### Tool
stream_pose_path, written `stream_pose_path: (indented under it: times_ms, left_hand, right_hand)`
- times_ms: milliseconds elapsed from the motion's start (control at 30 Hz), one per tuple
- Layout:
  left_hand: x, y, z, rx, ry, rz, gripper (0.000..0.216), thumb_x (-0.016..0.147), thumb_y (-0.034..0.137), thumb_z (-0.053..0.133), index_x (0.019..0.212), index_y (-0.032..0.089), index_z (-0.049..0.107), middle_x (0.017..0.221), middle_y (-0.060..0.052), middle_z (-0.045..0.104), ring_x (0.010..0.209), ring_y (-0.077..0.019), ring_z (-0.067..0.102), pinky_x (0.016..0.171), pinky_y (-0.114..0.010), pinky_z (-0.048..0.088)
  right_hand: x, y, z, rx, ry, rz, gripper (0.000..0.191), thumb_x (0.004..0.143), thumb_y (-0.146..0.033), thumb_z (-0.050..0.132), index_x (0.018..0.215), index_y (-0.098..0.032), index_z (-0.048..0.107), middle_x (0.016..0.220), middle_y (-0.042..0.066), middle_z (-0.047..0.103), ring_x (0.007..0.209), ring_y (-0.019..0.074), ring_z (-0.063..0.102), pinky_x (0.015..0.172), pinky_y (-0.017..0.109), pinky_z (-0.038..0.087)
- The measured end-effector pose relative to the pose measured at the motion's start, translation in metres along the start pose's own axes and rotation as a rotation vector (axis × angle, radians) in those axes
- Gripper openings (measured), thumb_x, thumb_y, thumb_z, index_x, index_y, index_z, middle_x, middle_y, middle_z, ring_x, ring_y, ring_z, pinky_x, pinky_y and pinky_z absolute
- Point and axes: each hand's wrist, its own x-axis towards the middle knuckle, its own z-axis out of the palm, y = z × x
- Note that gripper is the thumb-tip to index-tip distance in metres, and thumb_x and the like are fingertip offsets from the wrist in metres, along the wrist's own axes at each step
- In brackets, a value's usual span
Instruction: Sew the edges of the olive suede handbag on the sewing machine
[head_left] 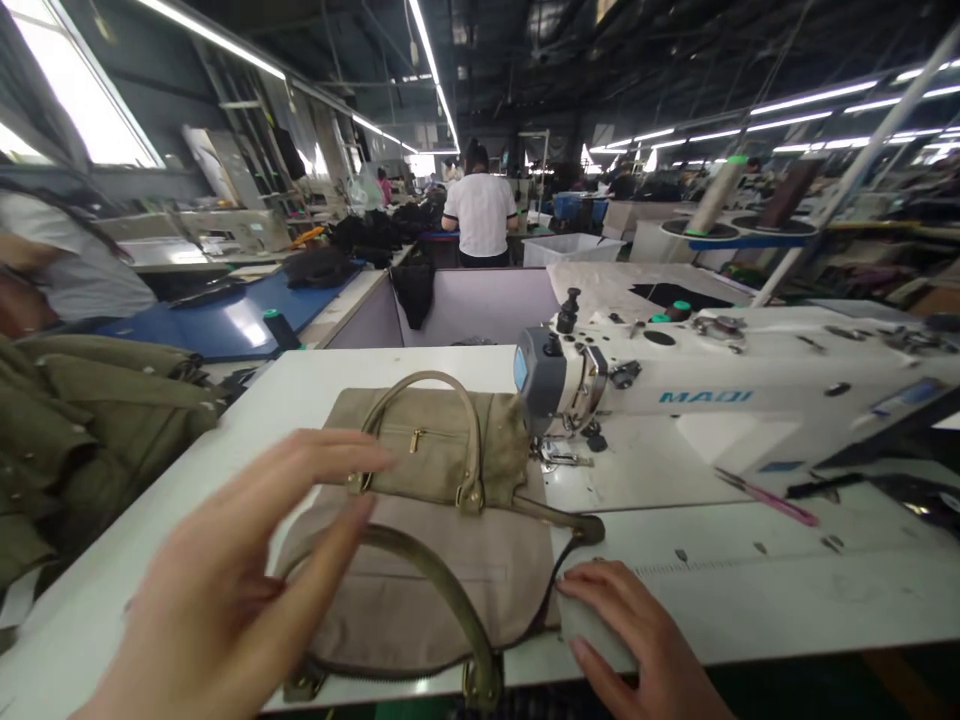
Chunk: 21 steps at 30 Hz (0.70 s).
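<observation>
An olive and beige handbag (442, 540) with looped handles lies on the white sewing table (750, 590) in front of me. My left hand (247, 590) hovers over its left side, fingers stretched out and apart, holding nothing. Resting on the bag's lower right corner, my right hand (637, 640) has its fingers curled down onto the fabric edge. The bag's top end sits just left of the needle area of the white sewing machine (720, 385).
A pile of olive bags (82, 430) lies at the left. A pink-handled tool (772, 497) lies on the machine bed. Beyond stand a blue table (225, 320), thread cones, and a person in a white shirt (480, 215) facing away.
</observation>
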Motion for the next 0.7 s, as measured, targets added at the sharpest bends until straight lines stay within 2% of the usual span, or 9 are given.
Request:
stream_pose_path:
  times_ms: [133,200,267,333,467,567,633,700]
  left_hand:
    - [0.037,0.015,0.013,-0.046,-0.387,0.263,0.031,0.095,0.015,0.042,0.122,0.024,0.054,0.122,-0.004,0.058,0.112,-0.0182,0.055,0.095,-0.03,0.048]
    - [0.053,0.02,0.025,-0.058,-0.567,0.336,0.032,0.095,0.013,0.04,0.123,0.022,0.055,0.12,-0.005,0.06,0.111,-0.0188,0.056,0.097,-0.032,0.047]
    - [0.066,0.024,0.044,-0.066,-0.715,0.387,0.033,0.094,0.013,0.042,0.124,0.02,0.055,0.118,-0.005,0.062,0.109,-0.0199,0.057,0.097,-0.034,0.046]
    - [0.075,0.024,0.068,-0.073,-0.809,0.457,0.04,0.092,0.012,0.046,0.131,0.016,0.05,0.123,-0.008,0.061,0.112,-0.0217,0.057,0.099,-0.034,0.045]
    - [0.076,0.009,0.125,-0.068,-0.91,0.602,0.067,0.082,0.01,0.053,0.145,0.008,0.031,0.146,-0.014,0.043,0.131,-0.0265,0.044,0.111,-0.039,0.036]
    - [0.059,-0.01,0.16,-0.098,-0.921,0.606,0.083,0.074,0.015,0.057,0.149,0.01,0.023,0.152,-0.014,0.032,0.139,-0.0278,0.034,0.118,-0.046,0.024]
    - [0.044,-0.021,0.174,-0.151,-0.879,0.572,0.088,0.07,0.015,0.055,0.15,0.008,0.019,0.145,-0.016,0.042,0.135,-0.0263,0.038,0.12,-0.048,0.016]
    - [0.031,-0.027,0.178,-0.239,-0.807,0.5,0.084,0.069,0.013,0.05,0.148,0.007,0.023,0.13,-0.015,0.054,0.127,-0.024,0.047,0.121,-0.046,0.015]
  right_hand:
    - [-0.012,0.006,0.017,-0.075,0.047,-0.047,0.021,0.086,-0.025,0.06,0.106,-0.019,0.063,0.105,0.009,0.064,0.098,0.022,0.063,0.082,0.03,0.056]
    - [-0.013,0.008,0.022,-0.111,0.086,-0.054,0.016,0.087,-0.029,0.061,0.1,-0.02,0.064,0.103,0.009,0.065,0.098,0.0228,0.063,0.081,0.031,0.056]
    - [-0.013,0.01,0.026,-0.147,0.107,-0.071,0.019,0.088,-0.032,0.062,0.101,-0.019,0.064,0.103,0.009,0.065,0.095,0.0228,0.064,0.079,0.03,0.056]
    - [-0.013,0.011,0.03,-0.174,0.116,-0.103,0.025,0.088,-0.035,0.061,0.105,-0.017,0.064,0.103,0.01,0.066,0.094,0.0229,0.064,0.077,0.03,0.056]
    - [-0.012,0.006,0.035,-0.136,0.104,-0.135,0.017,0.094,-0.028,0.052,0.1,-0.019,0.066,0.103,0.009,0.066,0.096,0.0226,0.063,0.078,0.032,0.055]
    - [-0.009,0.002,0.037,-0.058,0.083,-0.125,0.019,0.097,-0.02,0.047,0.094,-0.019,0.065,0.098,0.008,0.066,0.095,0.0209,0.063,0.079,0.03,0.054]
    - [-0.008,0.002,0.038,-0.011,0.064,-0.112,0.021,0.097,-0.016,0.045,0.092,-0.018,0.065,0.095,0.008,0.066,0.094,0.0199,0.062,0.081,0.029,0.054]
    - [-0.007,0.003,0.039,0.037,0.038,-0.098,0.022,0.098,-0.016,0.043,0.092,-0.017,0.064,0.093,0.008,0.065,0.093,0.0192,0.062,0.082,0.028,0.054]
